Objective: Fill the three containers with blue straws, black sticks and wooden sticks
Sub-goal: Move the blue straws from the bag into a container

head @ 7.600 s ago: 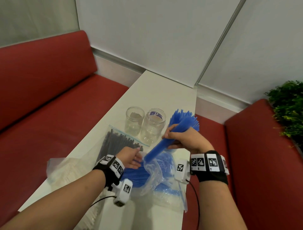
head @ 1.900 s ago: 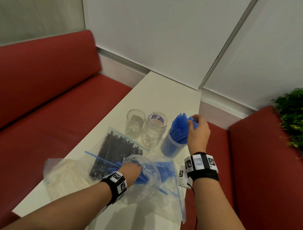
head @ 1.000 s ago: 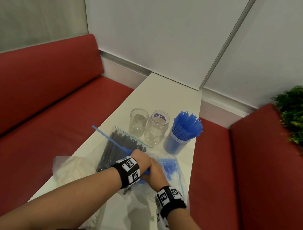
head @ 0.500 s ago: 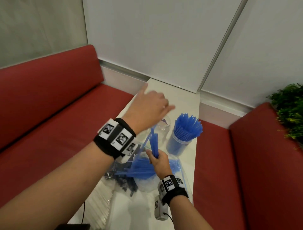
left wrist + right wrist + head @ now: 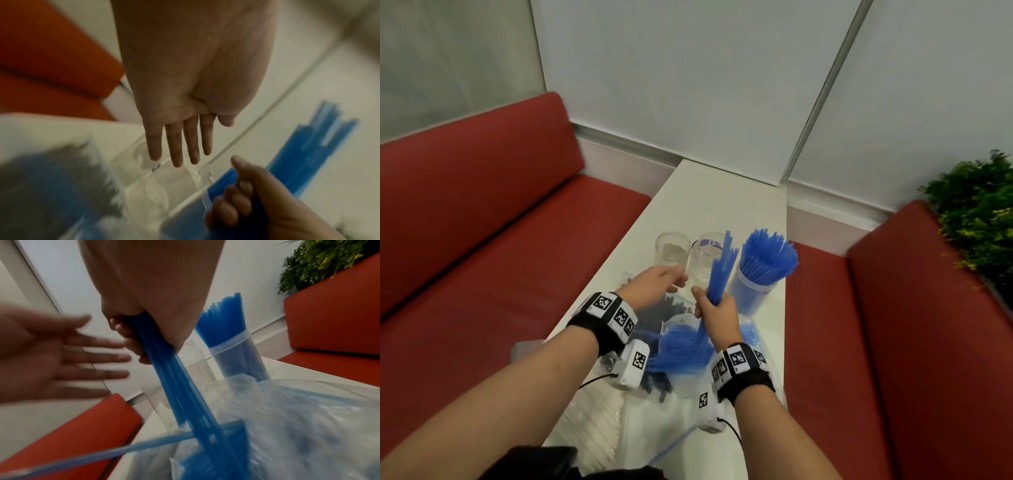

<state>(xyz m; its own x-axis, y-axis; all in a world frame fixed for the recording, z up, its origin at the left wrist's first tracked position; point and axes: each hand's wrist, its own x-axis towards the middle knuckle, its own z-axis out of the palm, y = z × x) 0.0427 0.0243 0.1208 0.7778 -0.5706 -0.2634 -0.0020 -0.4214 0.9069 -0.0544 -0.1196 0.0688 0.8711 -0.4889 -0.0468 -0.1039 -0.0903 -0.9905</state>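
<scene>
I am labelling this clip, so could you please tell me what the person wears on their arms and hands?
Both forearms are bare, with no sleeves or gloves. Each wrist carries a black band set with white squares printed with black square codes; the right band matches. A small white box hangs under the left wrist, another under the right, each trailing a thin black cable.
</scene>
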